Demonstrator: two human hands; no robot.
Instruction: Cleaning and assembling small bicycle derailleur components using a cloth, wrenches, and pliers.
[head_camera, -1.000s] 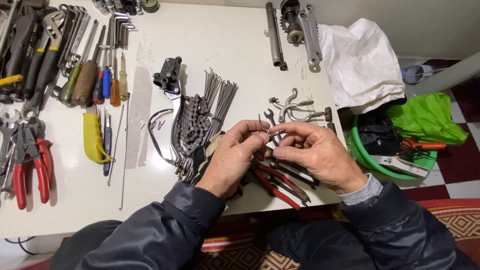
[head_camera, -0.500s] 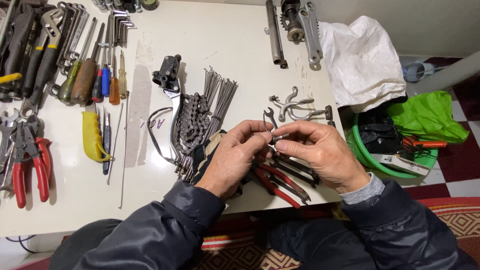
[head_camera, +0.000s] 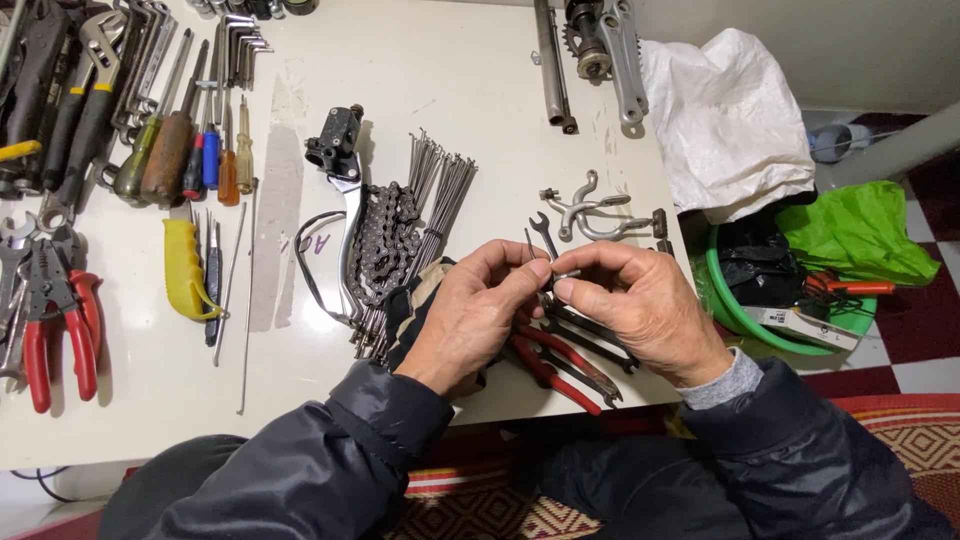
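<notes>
At centre frame, your left hand (head_camera: 478, 315) and right hand (head_camera: 640, 305) meet fingertip to fingertip, pinching a small metal part (head_camera: 566, 273) between them above the white table (head_camera: 470, 90). Red-handled pliers (head_camera: 560, 372) lie just beneath your hands; a bicycle chain (head_camera: 382, 240) and a bundle of spokes (head_camera: 438, 200) sit to their left.
</notes>
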